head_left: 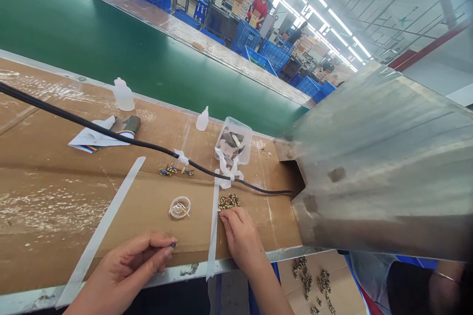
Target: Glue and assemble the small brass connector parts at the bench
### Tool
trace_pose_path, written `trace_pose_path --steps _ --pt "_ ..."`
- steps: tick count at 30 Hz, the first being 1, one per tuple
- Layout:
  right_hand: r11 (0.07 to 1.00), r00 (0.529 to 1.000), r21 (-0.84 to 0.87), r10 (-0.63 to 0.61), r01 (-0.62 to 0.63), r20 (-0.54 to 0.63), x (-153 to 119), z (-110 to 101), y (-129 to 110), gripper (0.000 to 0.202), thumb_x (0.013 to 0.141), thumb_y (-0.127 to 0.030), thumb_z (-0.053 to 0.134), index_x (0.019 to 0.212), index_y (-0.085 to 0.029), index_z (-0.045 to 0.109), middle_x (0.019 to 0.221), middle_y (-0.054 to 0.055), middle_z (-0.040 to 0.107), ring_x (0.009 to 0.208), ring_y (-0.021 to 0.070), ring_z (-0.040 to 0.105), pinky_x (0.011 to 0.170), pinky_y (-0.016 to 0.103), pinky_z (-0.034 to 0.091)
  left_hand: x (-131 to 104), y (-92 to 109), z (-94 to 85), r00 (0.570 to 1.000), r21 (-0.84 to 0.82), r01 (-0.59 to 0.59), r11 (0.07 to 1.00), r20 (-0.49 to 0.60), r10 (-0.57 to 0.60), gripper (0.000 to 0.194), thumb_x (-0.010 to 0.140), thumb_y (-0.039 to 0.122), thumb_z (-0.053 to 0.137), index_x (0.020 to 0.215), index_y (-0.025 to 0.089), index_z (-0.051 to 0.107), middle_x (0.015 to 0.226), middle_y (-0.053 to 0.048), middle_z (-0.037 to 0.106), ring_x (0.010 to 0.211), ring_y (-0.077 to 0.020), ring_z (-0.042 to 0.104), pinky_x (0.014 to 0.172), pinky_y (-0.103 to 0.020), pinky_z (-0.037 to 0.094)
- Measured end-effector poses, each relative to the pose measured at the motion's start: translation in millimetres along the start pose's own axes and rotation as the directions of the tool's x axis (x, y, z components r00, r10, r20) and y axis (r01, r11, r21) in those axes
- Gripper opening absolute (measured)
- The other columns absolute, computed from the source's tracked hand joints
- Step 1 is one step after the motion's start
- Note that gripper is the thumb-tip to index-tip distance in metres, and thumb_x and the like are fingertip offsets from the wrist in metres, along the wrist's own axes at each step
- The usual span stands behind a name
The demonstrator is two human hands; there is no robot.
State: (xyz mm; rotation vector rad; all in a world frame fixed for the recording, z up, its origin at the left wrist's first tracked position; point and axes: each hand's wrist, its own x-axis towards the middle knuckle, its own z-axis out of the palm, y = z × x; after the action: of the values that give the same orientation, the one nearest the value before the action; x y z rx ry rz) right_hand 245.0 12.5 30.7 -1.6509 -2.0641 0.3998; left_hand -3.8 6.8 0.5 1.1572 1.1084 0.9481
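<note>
Near the front edge of the cardboard-covered table, my left hand (pixel 129 270) pinches a small dark piece (pixel 172 244) between thumb and index finger. My right hand (pixel 242 238) reaches to the near side of a pile of small metallic parts (pixel 229 201), its fingertips together at the pile; whether they hold a part is hidden. Between and beyond the hands sits a round clear dish (pixel 180 207) with a thin stick in it. Farther back lie a few blue and gold parts (pixel 170 170).
A black cable (pixel 148 143) crosses the table to a metal housing (pixel 369 167) at right. Behind it stand two white bottles (pixel 123 96) and a clear plastic box (pixel 247 145). A green conveyor (pixel 148 54) runs beyond. At lower right, a person's arm (pixel 443 280) shows.
</note>
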Motion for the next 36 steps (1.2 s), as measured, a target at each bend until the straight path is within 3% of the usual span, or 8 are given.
trace_pose_path --steps 6,8,11,14,21,26,29,36 --pt "0.931 0.977 0.336 0.186 -0.143 -0.100 -2.7 -2.8 -24.3 0.021 0.097 -0.027 0.042 0.092 -0.020 0.062 0.088 0.006 0.061 0.084 0.0183 0.058 0.074 0.031 0.048 -1.3 -0.4 -0.5 1.000 0.018 0.011 1.000 0.025 -0.011 0.019 0.078 0.041 0.071 0.087 0.026 0.075 0.089 -0.005 0.075 0.071 -0.0222 0.070 0.064 -0.026 0.060" --pt "0.787 0.952 0.558 0.304 -0.264 0.021 -4.8 0.5 -37.2 0.023 0.096 -0.035 0.046 0.090 -0.019 0.062 0.078 0.004 0.061 0.073 0.0162 0.059 0.067 0.028 0.048 -1.1 3.9 0.7 0.999 0.031 0.009 0.999 0.032 -0.010 0.020 0.077 0.042 0.070 0.085 0.025 0.075 0.086 -0.005 0.075 0.073 -0.0232 0.070 0.064 -0.027 0.060" --pt "0.456 0.881 0.780 0.402 -0.429 0.249 -7.2 11.0 -54.8 0.029 0.091 -0.045 0.055 0.091 -0.017 0.063 0.065 0.000 0.061 0.056 0.0117 0.056 0.056 0.024 0.047 -0.2 14.1 3.5 1.000 0.051 0.010 0.999 -0.005 -0.010 0.023 0.074 0.046 0.071 0.081 0.024 0.076 0.078 -0.006 0.074 0.075 -0.0247 0.070 0.065 -0.027 0.060" --pt "0.305 0.849 0.828 0.413 -0.471 0.331 -8.2 21.7 -67.1 0.033 0.085 -0.048 0.063 0.089 -0.015 0.066 0.061 0.000 0.062 0.052 0.0094 0.055 0.054 0.021 0.047 1.6 24.6 6.0 0.992 0.055 0.006 0.998 -0.126 0.001 0.030 0.070 0.051 0.072 0.079 0.023 0.076 0.067 -0.005 0.072 0.072 -0.0253 0.070 0.062 -0.027 0.059" --pt "0.312 0.866 0.833 0.369 -0.457 0.337 -8.4 25.7 -76.6 0.031 0.083 -0.045 0.067 0.094 -0.016 0.067 0.068 0.002 0.066 0.062 0.0125 0.061 0.061 0.025 0.052 1.9 31.3 7.9 0.990 0.066 0.002 0.998 -0.142 0.007 0.027 0.073 0.048 0.070 0.079 0.022 0.075 0.066 -0.005 0.072 0.073 -0.0250 0.070 0.063 -0.027 0.059" --pt "0.485 0.907 0.777 0.334 -0.400 0.258 -10.0 23.1 -76.8 0.022 0.088 -0.036 0.062 0.092 -0.016 0.068 0.077 0.005 0.068 0.070 0.0149 0.062 0.064 0.026 0.050 -1.6 24.6 4.8 0.999 0.050 -0.006 0.999 0.038 0.004 0.017 0.080 0.036 0.066 0.083 0.022 0.074 0.079 -0.006 0.074 0.079 -0.0238 0.069 0.071 -0.029 0.058" --pt "0.525 0.916 0.758 0.313 -0.388 0.252 -10.8 23.1 -77.4 0.018 0.090 -0.032 0.059 0.093 -0.017 0.067 0.082 0.006 0.068 0.075 0.0164 0.063 0.067 0.027 0.051 -2.4 20.5 2.2 0.988 0.026 -0.020 0.999 0.152 0.016 0.014 0.086 0.030 0.060 0.087 0.022 0.073 0.086 -0.006 0.073 0.082 -0.0226 0.069 0.076 -0.030 0.057" --pt "0.588 0.950 0.751 0.254 -0.302 0.183 -8.7 20.6 -79.6 0.015 0.091 -0.028 0.057 0.092 -0.019 0.070 0.087 0.006 0.065 0.079 0.0178 0.065 0.071 0.030 0.052 -2.2 17.3 0.9 0.983 0.035 -0.028 0.999 0.181 0.021 0.014 0.088 0.028 0.058 0.090 0.023 0.071 0.085 -0.005 0.071 0.083 -0.0218 0.067 0.077 -0.030 0.055"
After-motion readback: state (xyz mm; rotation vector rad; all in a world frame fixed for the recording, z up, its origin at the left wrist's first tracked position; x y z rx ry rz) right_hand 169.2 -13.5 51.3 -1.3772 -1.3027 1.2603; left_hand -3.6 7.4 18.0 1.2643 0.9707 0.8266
